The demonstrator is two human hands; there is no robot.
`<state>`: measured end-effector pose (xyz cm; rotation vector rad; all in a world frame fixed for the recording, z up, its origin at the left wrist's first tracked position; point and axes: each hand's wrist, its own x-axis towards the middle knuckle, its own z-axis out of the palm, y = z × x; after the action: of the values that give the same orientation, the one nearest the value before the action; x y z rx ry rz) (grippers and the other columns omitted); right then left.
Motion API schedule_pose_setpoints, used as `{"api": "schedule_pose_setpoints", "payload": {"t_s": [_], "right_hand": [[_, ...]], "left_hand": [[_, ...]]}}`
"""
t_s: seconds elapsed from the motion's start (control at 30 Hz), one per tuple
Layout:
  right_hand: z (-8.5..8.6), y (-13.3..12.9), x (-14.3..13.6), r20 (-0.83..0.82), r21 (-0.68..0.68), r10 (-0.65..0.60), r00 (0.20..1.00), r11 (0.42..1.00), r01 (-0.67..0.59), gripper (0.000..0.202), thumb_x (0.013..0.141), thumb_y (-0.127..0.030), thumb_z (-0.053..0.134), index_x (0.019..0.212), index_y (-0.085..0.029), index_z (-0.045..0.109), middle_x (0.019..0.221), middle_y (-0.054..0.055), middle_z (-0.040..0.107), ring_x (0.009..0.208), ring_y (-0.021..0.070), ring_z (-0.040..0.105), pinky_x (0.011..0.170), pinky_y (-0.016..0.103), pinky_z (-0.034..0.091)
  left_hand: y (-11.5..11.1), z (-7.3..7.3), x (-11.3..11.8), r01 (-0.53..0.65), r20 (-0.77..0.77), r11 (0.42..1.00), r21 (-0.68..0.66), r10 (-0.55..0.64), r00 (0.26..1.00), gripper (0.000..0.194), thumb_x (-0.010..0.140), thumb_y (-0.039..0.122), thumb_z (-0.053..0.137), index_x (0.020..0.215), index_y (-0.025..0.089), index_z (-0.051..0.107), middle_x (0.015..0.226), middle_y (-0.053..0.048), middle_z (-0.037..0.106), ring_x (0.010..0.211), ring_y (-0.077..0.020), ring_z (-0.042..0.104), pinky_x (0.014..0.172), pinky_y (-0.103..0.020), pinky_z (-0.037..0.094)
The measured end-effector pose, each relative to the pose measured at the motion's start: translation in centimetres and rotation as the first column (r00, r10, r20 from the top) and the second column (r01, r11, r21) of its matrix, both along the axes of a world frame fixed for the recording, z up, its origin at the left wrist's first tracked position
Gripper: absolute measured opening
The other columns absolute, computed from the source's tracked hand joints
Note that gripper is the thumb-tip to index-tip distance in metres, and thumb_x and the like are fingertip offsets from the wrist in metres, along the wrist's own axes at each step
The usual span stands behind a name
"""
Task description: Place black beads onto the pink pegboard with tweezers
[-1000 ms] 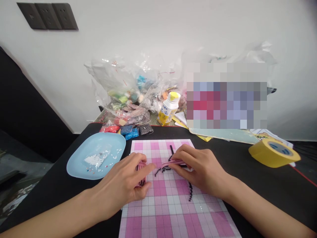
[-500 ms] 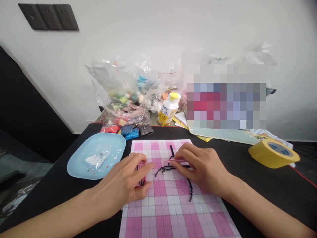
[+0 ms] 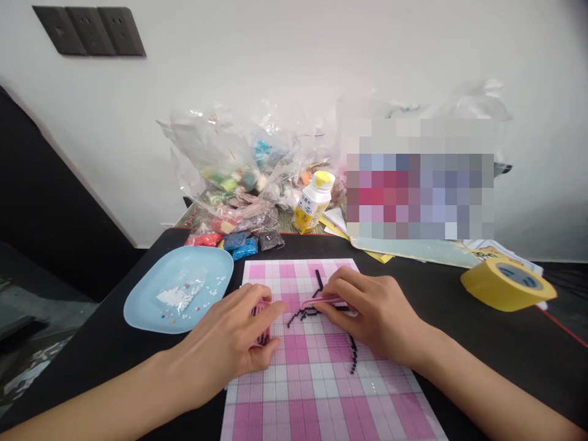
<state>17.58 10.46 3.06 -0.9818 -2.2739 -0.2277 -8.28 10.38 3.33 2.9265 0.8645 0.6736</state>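
Observation:
A pegboard (image 3: 316,392) with pink and white squares lies in front of me on the black table. Lines of small black beads (image 3: 353,355) form a branching, curved outline on it. My left hand (image 3: 229,334) grips a small pink tray (image 3: 263,331) of black beads at the board's left edge, its fingers covering much of it. Pink tweezers (image 3: 318,301) are pinched in my right hand (image 3: 372,303), tips pointing left just over the bead lines. Whether a bead sits between the tips is too small to tell. My right hand hides part of the outline.
A light blue plate (image 3: 142,294) with white beads and a few coloured ones stands at left. Behind are bead packets (image 3: 245,248), plastic bags (image 3: 220,159) and a white-and-yellow bottle (image 3: 312,202). Yellow tape (image 3: 491,288) lies at right.
The tweezers' tips have shifted very slightly left with a small movement of my right hand. My left hand and the pink tray stay in place.

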Motion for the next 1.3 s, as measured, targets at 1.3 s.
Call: {"api": "schedule_pose_setpoints", "payload": {"t_s": [1.3], "right_hand": [[0.03,-0.11,-0.19,-0.022,-0.035,0.045,0.999,0.998,-0.046,0.02,0.096,-0.031,0.056,0.084,-0.016,0.064,0.077,0.002,0.062,0.058,0.0086,0.06,0.053,0.019,0.045]], "left_hand": [[0.1,0.09,0.07,0.005,-0.01,1.0,-0.019,-0.005,1.0,0.033,0.082,0.009,0.05,0.114,0.016,0.054,0.104,-0.01,0.055,0.084,-0.0243,0.059,0.066,-0.038,0.056]]}}
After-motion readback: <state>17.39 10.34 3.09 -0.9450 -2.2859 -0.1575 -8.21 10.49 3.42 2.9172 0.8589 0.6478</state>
